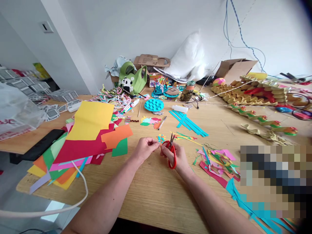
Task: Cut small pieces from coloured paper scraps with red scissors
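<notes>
Red-handled scissors (173, 160) rest in my right hand (180, 155), their blades pointing up and away from me. My left hand (146, 148) is closed in a pinch close to my right fingertips. Whatever lies between those fingertips is too small to make out. Just beyond them is a little heap of blue and yellow paper bits (161, 138). Thin yellow and green paper strips (184, 136) lie behind the scissors. Farther back are colourful paper cut-outs (150, 121), a pen (162, 123) and several flat blue strips (188, 123).
Stacked coloured paper (83, 146) covers the left side, with a white cable (85, 185) crossing its front. Paper scraps (219, 162) lie at right. Behind stand a blue egg-carton disc (154, 105), a green panda bag (131, 79), a jar (187, 92) and egg cartons (258, 91).
</notes>
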A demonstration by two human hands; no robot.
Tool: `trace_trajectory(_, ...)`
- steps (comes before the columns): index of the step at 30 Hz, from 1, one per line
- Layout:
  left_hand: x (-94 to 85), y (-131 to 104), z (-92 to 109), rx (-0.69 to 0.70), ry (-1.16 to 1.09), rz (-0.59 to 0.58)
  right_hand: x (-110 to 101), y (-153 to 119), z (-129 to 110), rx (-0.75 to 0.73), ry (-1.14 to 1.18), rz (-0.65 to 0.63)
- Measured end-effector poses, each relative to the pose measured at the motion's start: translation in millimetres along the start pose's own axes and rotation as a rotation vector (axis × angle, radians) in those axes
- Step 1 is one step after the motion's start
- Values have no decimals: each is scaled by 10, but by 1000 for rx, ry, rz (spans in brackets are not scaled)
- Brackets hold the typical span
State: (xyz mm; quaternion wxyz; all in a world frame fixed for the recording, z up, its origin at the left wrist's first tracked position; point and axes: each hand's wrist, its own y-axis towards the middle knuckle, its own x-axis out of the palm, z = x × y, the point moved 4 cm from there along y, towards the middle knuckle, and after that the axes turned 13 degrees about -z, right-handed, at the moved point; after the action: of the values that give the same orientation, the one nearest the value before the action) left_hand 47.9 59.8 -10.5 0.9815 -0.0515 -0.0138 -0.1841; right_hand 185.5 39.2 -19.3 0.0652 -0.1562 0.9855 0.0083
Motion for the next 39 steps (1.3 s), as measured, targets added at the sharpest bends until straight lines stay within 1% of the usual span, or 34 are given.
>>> trace_trajectory(6, 9, 7, -27, -7, 15, -33, -9, 4, 10, 35, -7, 23)
trace_trajectory(11, 18, -4, -21, -33, -59, -77, -25, 24, 12, 30, 16, 28)
trace_trajectory(18, 19, -10, -15, -80, -201, -128, 34, 13, -10, 15, 115, -71)
trace_trajectory(25, 3, -13, -21, -104, -160, -97, 4, 26, 25, -17, 142, -68)
trace_trajectory(31, -5, -13, -28, -128, -101, -92, 14, 30, 10, 8, 135, -84)
trace_trajectory(39, 16, -11, -22, -93, -115, -96, 7, 32, 13, 38, 99, -48)
